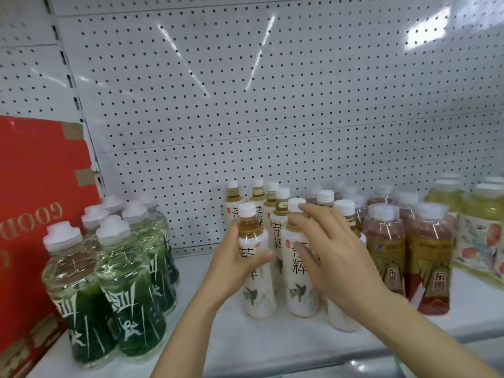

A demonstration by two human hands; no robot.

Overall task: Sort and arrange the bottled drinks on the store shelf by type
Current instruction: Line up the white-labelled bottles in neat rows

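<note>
Landmark = white-label tea group [275, 227], mid shelf [218, 331], standing upright against the pegboard back [272, 105].

L hand [234, 264] grips the front-left white tea bottle [255, 266] at mid-label; fingers curled round it, thumb on the near side. Bottle upright, base on or just off the shelf, can't tell which. Judged: being squared into the front row of its own kind.

R hand [331, 251] lies over the neighbouring front tea bottle [300, 257], just right of the gripped one; fingers spread and near straight, fingertips at cap and shoulder. Looks like steadying/pushing, not a grip. Probably keeps the row from toppling while L adjusts.

Counts (approx., rear rows partly hidden):
- white-label tea: ~8 caps visible
- green bottles [109, 282], well left of tea group: 6, tight cluster
- red/gold-label bottles [406, 255], just right of tea group: ~5-6, rear blurred
- yellow-green bottles [474, 214], far right: ≥4, blurred

Red carton [41, 200] beyond the green cluster, shelf's left end.

Types already grouped; the gap between green and tea groups is left open.
</note>
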